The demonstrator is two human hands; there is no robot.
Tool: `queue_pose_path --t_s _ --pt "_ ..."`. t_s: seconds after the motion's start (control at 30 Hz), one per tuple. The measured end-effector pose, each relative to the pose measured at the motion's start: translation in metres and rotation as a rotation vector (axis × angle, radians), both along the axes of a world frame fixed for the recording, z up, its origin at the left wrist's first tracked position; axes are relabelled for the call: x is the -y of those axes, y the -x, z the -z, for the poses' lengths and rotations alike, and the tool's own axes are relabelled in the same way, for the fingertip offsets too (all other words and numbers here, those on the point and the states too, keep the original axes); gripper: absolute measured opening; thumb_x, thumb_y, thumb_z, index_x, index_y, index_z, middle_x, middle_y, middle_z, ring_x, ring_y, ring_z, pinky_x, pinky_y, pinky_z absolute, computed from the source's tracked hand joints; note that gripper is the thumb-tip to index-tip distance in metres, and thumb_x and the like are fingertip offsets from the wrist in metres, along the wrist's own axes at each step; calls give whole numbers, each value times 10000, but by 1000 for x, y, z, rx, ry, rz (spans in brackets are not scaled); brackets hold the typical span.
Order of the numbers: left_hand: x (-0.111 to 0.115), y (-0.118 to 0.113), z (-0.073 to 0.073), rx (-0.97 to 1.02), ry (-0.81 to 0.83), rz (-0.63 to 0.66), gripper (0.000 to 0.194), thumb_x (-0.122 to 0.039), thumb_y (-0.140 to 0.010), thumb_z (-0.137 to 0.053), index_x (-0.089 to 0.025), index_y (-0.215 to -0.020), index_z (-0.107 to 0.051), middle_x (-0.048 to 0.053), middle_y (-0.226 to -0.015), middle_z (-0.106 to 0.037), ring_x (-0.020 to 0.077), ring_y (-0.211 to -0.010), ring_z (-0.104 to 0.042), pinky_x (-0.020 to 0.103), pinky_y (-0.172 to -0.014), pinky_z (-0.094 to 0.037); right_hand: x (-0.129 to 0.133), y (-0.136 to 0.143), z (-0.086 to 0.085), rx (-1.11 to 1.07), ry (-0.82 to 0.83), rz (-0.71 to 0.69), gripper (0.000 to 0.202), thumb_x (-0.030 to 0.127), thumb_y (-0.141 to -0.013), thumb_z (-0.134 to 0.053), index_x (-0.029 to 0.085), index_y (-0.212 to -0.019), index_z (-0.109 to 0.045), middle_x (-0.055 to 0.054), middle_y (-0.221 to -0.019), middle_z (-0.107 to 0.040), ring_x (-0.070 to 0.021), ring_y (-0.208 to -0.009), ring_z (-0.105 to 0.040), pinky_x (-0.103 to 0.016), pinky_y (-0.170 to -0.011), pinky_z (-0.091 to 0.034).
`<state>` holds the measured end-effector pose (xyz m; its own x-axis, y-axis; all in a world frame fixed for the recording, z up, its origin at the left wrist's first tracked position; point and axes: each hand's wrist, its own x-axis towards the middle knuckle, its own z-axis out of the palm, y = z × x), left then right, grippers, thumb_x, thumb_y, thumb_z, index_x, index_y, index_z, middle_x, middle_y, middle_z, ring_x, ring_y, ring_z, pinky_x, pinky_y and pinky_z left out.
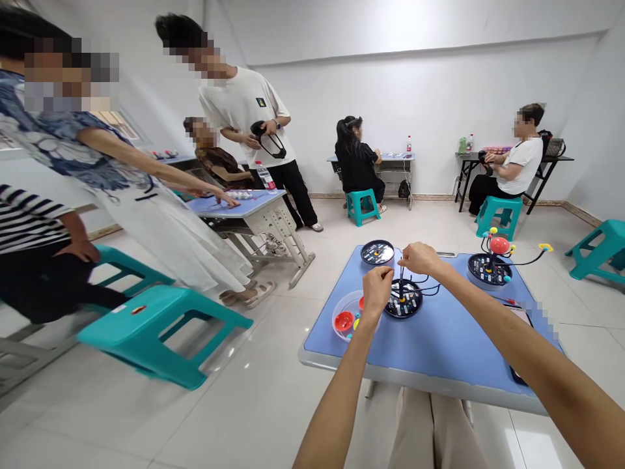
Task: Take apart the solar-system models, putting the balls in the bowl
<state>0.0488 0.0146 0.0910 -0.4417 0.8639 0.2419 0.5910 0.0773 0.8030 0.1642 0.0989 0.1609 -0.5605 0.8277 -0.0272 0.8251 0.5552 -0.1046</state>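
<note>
Evidently one black-based model (409, 305) stands on the blue table (454, 339) by left hand (377, 288) and right hand (422, 258), both pinched narrow, contents unclear: probably light, slim arms springy, base rim the safest hold.

Bare tabletop (454, 335) leaves room between black base (403, 309) and phone (520, 316); a bowl (347, 300) obstructs leftward.

Two hands (378, 286), one blue counter (439, 342) under them, three black bases (409, 307), one tub (347, 300), one phone (521, 316), one big red ball (499, 245); beyond, six other people (359, 163), at least five teal stools (141, 319).
</note>
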Motion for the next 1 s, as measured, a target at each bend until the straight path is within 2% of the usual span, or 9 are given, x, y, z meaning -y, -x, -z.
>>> queue_pose_path --t_s 0.13,0.3,0.4,0.57,0.77,0.87,1.0 --pt "-22 4 -2 -27 130 47 181 -188 -775 -651 -188 -904 -779 60 -868 -760 181 -840 -667 282 -788 -481 0 5 10 42 -6 -7 256 341 -869 -611 177 -1017 -740 -135 -1089 -718 -221 -976 -668 -261 -730 -458" --pt "-34 4 0 -55 183 120 199 -307 -757 -707 -205 -904 -793 68 -864 -764 207 -842 -667 296 -766 -474 -2 6 10 64 -14 -26 233 206 -832 -604 162 -1009 -750 -146 -1071 -724 -230 -947 -679 -254 -704 -455" --pt "-38 2 1 -58 174 158 207 -359 -757 -707 -212 -870 -800 62 -855 -766 198 -818 -658 290 -755 -464 -1 5 9 75 -17 -58 249 159 -814 -591 146 -1000 -756 -159 -1049 -726 -238 -914 -683 -256 -680 -449" --pt "-39 0 1 -56 143 187 187 -347 -758 -692 -208 -817 -803 61 -810 -761 190 -798 -641 282 -748 -448 -1 -1 6 82 -14 -147 246 139 -800 -587 150 -968 -767 -142 -1003 -736 -220 -880 -675 -244 -642 -416" --pt "-40 -1 5 -32 125 179 161 -309 -729 -693 -187 -761 -792 55 -715 -733 175 -736 -609 279 -729 -441 -10 -9 8 22 -36 -328 250 94 -796 -546 170 -905 -758 -81 -902 -740 -164 -813 -641 -223 -626 -358" --pt "-41 -3 6 -11 107 180 147 -297 -712 -692 -179 -723 -779 43 -678 -711 166 -709 -588 280 -721 -439 -7 -9 2 -55 -68 -260 219 116 -802 -538 159 -877 -740 -80 -887 -730 -153 -774 -620 -223 -612 -339" --pt "-37 2 3 33 55 190 148 -276 -700 -670 -158 -706 -760 13 -614 -666 150 -669 -570 259 -672 -435 12 -6 -13 -205 -66 -215 180 186 -827 -538 158 -797 -713 -69 -809 -709 -143 -710 -586 -226 -580 -316"
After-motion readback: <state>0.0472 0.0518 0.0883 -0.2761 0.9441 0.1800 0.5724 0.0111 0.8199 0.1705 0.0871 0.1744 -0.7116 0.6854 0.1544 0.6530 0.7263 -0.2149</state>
